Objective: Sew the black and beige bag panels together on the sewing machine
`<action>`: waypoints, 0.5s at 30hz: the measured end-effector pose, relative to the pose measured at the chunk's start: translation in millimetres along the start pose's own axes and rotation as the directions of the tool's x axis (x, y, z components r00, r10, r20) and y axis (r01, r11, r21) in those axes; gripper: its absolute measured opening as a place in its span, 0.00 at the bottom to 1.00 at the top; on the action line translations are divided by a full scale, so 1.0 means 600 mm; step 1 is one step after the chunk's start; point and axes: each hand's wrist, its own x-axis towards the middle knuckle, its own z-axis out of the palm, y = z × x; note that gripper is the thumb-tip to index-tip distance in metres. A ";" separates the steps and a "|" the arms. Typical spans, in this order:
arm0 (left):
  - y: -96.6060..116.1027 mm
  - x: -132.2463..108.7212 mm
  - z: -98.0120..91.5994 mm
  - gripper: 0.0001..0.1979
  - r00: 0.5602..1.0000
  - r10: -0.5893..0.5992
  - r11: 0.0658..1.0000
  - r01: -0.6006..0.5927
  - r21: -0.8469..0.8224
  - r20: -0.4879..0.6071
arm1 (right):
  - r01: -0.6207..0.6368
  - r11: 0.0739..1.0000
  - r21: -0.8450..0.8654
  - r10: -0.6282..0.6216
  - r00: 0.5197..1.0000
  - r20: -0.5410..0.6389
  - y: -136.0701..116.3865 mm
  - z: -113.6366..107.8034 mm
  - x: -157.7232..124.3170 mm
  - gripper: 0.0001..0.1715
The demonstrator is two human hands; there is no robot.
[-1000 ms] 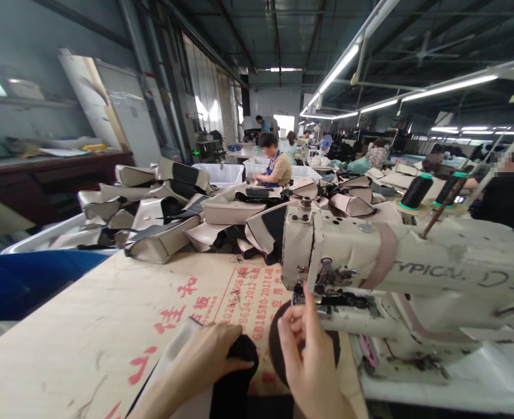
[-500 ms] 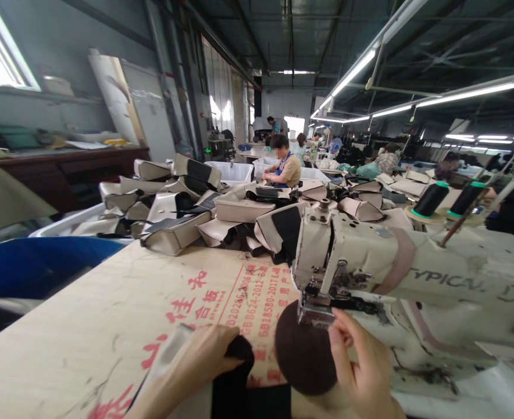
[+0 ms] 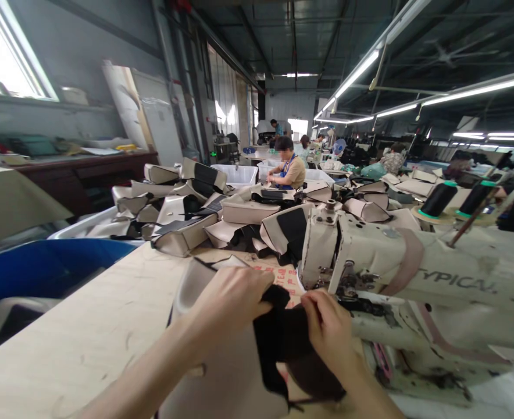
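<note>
A beige-and-black bag piece (image 3: 222, 366) stands tilted over the tabletop, in front of the sewing machine (image 3: 370, 244). My left hand (image 3: 235, 294) is closed on its upper black edge, with the fingertips bent over the fabric. Close by on the right, my right hand (image 3: 329, 326) pinches the top of a dark brown panel (image 3: 316, 375). The black fabric meets this panel between my hands; whether they are stitched together I cannot tell. Both hands are to the left of and below the machine head, whose needle area is partly hidden.
Several beige-and-black bag pieces (image 3: 187, 235) are heaped beyond the plywood tabletop (image 3: 91, 326). On the left stands a blue bin (image 3: 65, 262). Black thread cones (image 3: 438, 199) sit behind the machine. A co-worker (image 3: 289, 166) is seated past the heap.
My left hand has lifted the bag piece up and to the right. My right hand has moved left, and the round brown part has come away from the machine's presser area.
</note>
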 end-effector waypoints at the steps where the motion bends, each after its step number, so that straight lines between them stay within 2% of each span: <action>1: -0.002 0.021 -0.009 0.05 1.000 0.014 1.000 -0.013 0.023 -0.028 | -0.027 0.999 -0.046 0.020 0.990 -0.140 -0.003 0.011 0.002 0.08; 3: -0.006 0.058 -0.014 0.06 0.998 0.027 0.998 -0.023 0.056 -0.056 | -0.103 0.987 -0.125 0.056 0.941 -0.334 -0.012 0.035 0.004 0.08; 4: -0.006 0.072 -0.011 0.07 0.998 0.026 0.997 -0.022 0.068 -0.061 | -0.148 0.978 -0.147 0.081 0.920 -0.383 -0.018 0.046 0.005 0.08; 6: -0.003 0.087 0.004 0.07 0.998 0.033 0.997 -0.030 0.067 -0.050 | -0.226 0.960 -0.166 0.145 0.907 -0.397 -0.027 0.058 0.008 0.08; 8: 0.002 0.083 0.021 0.07 0.998 0.054 0.998 -0.054 0.019 -0.040 | -0.277 0.940 -0.199 0.202 0.922 -0.330 -0.031 0.057 0.011 0.09; 11: -0.002 0.040 0.038 0.05 0.999 -0.002 0.994 -0.003 -0.113 -0.042 | -0.260 0.935 -0.243 0.231 0.962 -0.143 -0.029 0.035 0.007 0.11; 13: -0.021 -0.009 0.045 0.03 0.994 -0.110 0.969 0.106 -0.224 -0.005 | -0.209 0.953 -0.218 0.209 0.978 -0.027 -0.026 0.013 -0.006 0.12; 15: -0.049 -0.069 0.055 0.07 0.966 -0.247 0.907 0.259 -0.332 0.078 | -0.165 0.973 -0.160 0.175 0.983 0.052 -0.025 -0.008 -0.031 0.13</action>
